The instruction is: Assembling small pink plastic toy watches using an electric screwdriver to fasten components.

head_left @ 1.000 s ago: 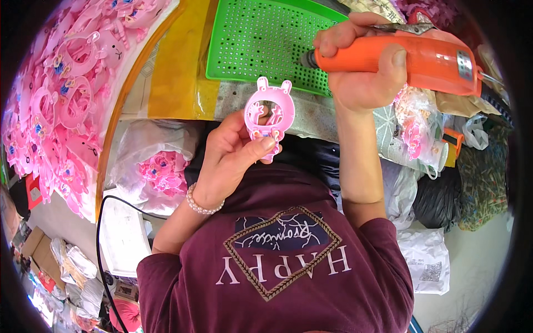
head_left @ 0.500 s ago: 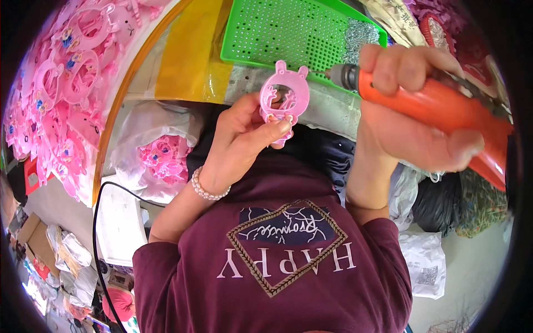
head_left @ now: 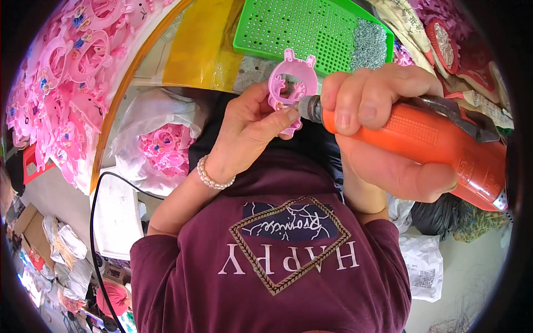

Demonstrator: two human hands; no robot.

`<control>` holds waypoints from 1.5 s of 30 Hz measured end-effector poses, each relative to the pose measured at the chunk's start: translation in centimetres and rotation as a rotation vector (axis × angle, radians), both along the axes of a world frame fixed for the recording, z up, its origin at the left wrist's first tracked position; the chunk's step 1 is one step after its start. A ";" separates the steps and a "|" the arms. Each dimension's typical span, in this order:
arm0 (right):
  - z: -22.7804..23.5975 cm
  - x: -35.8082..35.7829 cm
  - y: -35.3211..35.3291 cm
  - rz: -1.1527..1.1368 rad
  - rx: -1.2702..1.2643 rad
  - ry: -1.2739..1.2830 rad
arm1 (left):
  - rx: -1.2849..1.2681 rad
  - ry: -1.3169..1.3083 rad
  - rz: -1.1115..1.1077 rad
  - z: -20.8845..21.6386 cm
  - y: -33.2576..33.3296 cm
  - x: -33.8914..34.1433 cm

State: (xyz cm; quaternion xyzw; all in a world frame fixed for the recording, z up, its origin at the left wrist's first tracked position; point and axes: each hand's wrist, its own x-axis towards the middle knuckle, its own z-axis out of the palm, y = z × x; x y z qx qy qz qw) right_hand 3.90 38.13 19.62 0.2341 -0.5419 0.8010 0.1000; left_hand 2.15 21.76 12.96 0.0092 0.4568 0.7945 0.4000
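My left hand [head_left: 244,125] pinches the lower end of a pink plastic piece [head_left: 302,65], a ring-like frame with two small ears on top and little flower-like shapes inside. An orange power screwdriver [head_left: 427,136] is wrapped in my right hand [head_left: 383,102], lying nearly level. Its grey nose [head_left: 311,108] reaches the lower part of the pink piece, close to my left thumb. The bit's tip is hidden there, so I cannot tell exactly what it touches.
Beyond my hands lies a green perforated tray [head_left: 240,40] with a heap of small metal screws [head_left: 371,44] at its right. Pink plastic pieces [head_left: 91,50] pile up at the far left. A clear bag [head_left: 125,139] holds more. A black cable [head_left: 94,233] runs down the left.
The screwdriver has come down and left, from beside the pink piece's right ear to its lower part. The pink piece has shifted slightly up and right in view, still in my left hand.
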 end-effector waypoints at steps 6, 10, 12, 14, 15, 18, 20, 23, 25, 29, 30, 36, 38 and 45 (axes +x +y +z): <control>0.0 0.4 0.1 -0.021 -0.011 -0.014 | 0.009 0.020 -0.025 -0.1 0.3 0.0; -0.8 0.3 -1.0 -0.046 -0.073 -0.034 | -0.028 0.036 -0.028 -0.4 0.1 0.0; -0.9 0.5 -1.3 -0.106 -0.101 -0.046 | -0.010 0.035 -0.025 -0.4 0.1 0.0; -1.0 0.4 -1.1 -0.096 -0.087 -0.054 | -0.002 0.024 -0.025 -0.4 0.2 0.1; -1.0 0.4 -1.1 -0.084 -0.075 -0.060 | -0.001 0.024 -0.026 -0.4 0.2 0.0; -1.2 0.6 -1.5 -0.140 -0.128 -0.085 | 0.008 0.026 -0.027 -0.3 0.2 0.0; -1.4 0.5 -1.7 -0.151 -0.126 -0.082 | -0.024 0.042 0.001 -0.4 0.2 0.1; -0.7 0.8 -2.2 -0.220 -0.081 -0.099 | -0.007 0.036 0.017 -0.4 0.4 0.2; 0.0 1.3 -2.6 -0.263 -0.054 -0.125 | 0.007 0.043 0.032 -0.4 0.5 0.4; 0.7 2.0 -3.1 -0.372 0.102 -0.258 | 0.010 0.083 0.092 -0.5 0.9 0.9; 0.7 2.1 -3.2 -0.406 0.122 -0.260 | 0.010 0.083 0.092 -0.5 1.0 1.0; 1.3 2.6 -3.4 -0.462 0.209 -0.360 | 0.004 0.141 0.100 -1.0 1.2 1.0; 0.6 2.3 -2.6 -0.386 0.208 -0.315 | 0.009 0.094 0.065 -1.0 1.1 0.7; 0.5 1.6 -1.4 -0.239 -0.053 -0.081 | -0.012 0.094 0.052 -0.6 0.4 0.7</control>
